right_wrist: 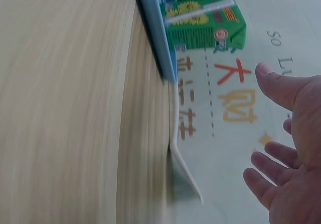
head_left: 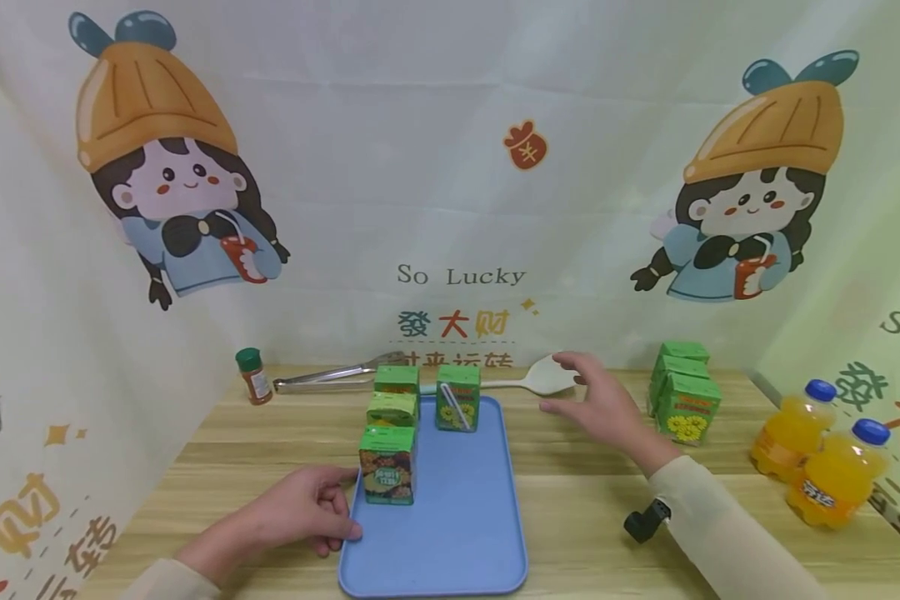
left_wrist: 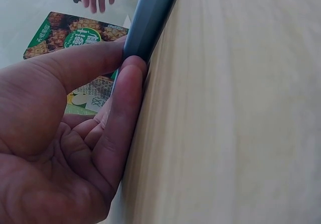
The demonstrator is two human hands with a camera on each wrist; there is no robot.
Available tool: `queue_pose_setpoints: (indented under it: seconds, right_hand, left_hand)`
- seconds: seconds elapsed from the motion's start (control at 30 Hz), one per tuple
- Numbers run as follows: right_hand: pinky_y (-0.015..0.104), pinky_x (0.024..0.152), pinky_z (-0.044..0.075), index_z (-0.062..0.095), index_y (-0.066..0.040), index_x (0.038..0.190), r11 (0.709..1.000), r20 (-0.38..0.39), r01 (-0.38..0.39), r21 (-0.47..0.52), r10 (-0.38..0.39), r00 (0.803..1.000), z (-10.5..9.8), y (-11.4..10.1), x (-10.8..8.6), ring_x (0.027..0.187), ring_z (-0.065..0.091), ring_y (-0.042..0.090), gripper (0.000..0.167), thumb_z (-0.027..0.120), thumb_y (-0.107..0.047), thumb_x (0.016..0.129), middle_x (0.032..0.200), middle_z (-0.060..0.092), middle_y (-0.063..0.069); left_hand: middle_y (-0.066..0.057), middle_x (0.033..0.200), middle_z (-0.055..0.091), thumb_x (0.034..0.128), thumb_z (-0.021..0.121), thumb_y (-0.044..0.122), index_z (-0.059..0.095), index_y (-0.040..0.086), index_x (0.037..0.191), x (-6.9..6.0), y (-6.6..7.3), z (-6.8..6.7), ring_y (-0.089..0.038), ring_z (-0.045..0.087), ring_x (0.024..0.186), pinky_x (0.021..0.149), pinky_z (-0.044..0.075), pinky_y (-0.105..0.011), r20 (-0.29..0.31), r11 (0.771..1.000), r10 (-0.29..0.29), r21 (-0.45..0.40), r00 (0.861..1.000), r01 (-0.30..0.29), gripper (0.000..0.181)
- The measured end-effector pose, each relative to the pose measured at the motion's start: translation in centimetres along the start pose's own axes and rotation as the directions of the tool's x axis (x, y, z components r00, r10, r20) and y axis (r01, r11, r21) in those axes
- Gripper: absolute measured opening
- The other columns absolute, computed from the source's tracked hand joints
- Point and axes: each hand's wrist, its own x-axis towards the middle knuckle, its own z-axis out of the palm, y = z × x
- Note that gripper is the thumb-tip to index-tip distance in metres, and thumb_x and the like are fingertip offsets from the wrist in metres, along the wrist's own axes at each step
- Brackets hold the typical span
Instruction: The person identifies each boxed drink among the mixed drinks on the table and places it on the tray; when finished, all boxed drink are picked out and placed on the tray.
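A blue tray (head_left: 465, 533) lies on the table; my left hand (head_left: 300, 510) pinches its left edge between thumb and fingers, as the tray rim (left_wrist: 150, 23) in the left wrist view also shows. Three green drink boxes stand in a row on its left side, the nearest a brown-and-green box (head_left: 387, 471). One green box with a straw (head_left: 457, 400) stands at the tray's far right. My right hand (head_left: 603, 404) is raised right of the tray by the white spatula (head_left: 551, 377), fingers spread, holding nothing.
Several green boxes (head_left: 688, 408) stand at the back right, with two orange drink bottles (head_left: 832, 479) nearer the right edge. Metal tongs (head_left: 330, 377) and a spice jar with a green lid (head_left: 254, 379) lie and stand at the back left. A printed cloth hangs behind.
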Motion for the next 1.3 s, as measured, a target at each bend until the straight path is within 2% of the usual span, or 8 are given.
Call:
queue_pose_setpoints:
  seconds: [0.17,0.3,0.6,0.77,0.9,1.1,1.3]
  right_hand:
    - [0.07,0.12,0.043,0.052,0.003,0.158,0.991,-0.061,-0.01,-0.135,0.002,0.998,-1.9,1.1,-1.0,0.148,0.05,0.053,0.081,0.093,-0.026,0.095,0.16,0.053,0.03]
    - [0.07,0.119,0.044,0.054,0.004,0.156,0.977,-0.114,-0.008,-0.215,-0.017,0.993,-3.4,1.9,-1.7,0.148,0.05,0.052,0.081,0.094,-0.026,0.093,0.159,0.055,0.03]
    - [0.075,0.12,0.039,0.051,0.006,0.157,0.978,-0.147,-0.036,-0.204,0.005,0.989,-6.8,2.9,-2.5,0.149,0.045,0.055,0.08,0.092,-0.021,0.095,0.161,0.05,0.032]
    - [0.077,0.118,0.039,0.049,0.007,0.158,0.971,-0.159,-0.062,-0.232,0.025,0.987,-8.4,3.9,-2.9,0.148,0.043,0.057,0.08,0.091,-0.024,0.097,0.162,0.048,0.035]
    - [0.079,0.117,0.039,0.048,0.006,0.159,0.961,-0.154,-0.109,-0.254,0.071,0.986,-9.4,4.6,-3.1,0.148,0.041,0.058,0.081,0.089,-0.029,0.099,0.163,0.045,0.036]
    - [0.08,0.11,0.046,0.048,0.003,0.159,0.931,-0.152,-0.176,-0.321,0.133,0.979,-10.3,5.4,-3.3,0.139,0.044,0.059,0.082,0.087,-0.039,0.1,0.162,0.042,0.037]
    - [0.077,0.102,0.052,0.051,0.003,0.157,0.909,-0.149,-0.203,-0.363,0.159,0.976,-10.5,6.4,-3.4,0.129,0.045,0.057,0.083,0.088,-0.041,0.098,0.156,0.043,0.038]
  left_hand:
    - [-0.012,0.088,0.075,0.0947,0.089,0.012,0.028,-0.025,0.161,0.0,0.0,-0.1,-0.024,0.073,0.073,0.061,0.065,-0.036,0.005,1.0,-0.005,-0.004,1.0,0.005,0.098]
    - [-0.013,0.088,0.075,0.0944,0.09,0.012,0.027,-0.026,0.161,0.0,0.0,-0.1,-0.024,0.073,0.073,0.061,0.066,-0.036,0.01,1.0,0.0,-0.004,1.0,0.0,0.098]
    - [-0.013,0.087,0.074,0.0942,0.09,0.011,0.026,-0.027,0.16,-0.1,0.2,-0.3,-0.024,0.074,0.073,0.061,0.066,-0.036,0.014,1.0,0.01,0.005,1.0,-0.01,0.099]
    - [-0.013,0.088,0.075,0.0947,0.089,0.011,0.026,-0.027,0.16,-0.1,0.2,-0.2,-0.024,0.073,0.073,0.061,0.066,-0.036,0.013,1.0,0.009,0.002,1.0,-0.009,0.098]
    - [-0.012,0.088,0.075,0.0953,0.089,0.012,0.027,-0.026,0.16,0.0,0.2,-0.2,-0.024,0.073,0.073,0.061,0.066,-0.035,0.015,1.0,0.004,0.001,1.0,-0.004,0.097]
    - [-0.012,0.088,0.074,0.0954,0.089,0.011,0.026,-0.027,0.16,0.2,0.1,-0.3,-0.024,0.073,0.073,0.06,0.066,-0.036,0.026,1.0,0.013,0.007,1.0,-0.013,0.097]
    - [-0.013,0.087,0.074,0.0959,0.088,0.011,0.025,-0.027,0.16,0.1,-0.1,-0.4,-0.024,0.073,0.073,0.06,0.066,-0.036,0.033,1.0,0.017,-0.009,0.999,-0.017,0.098]
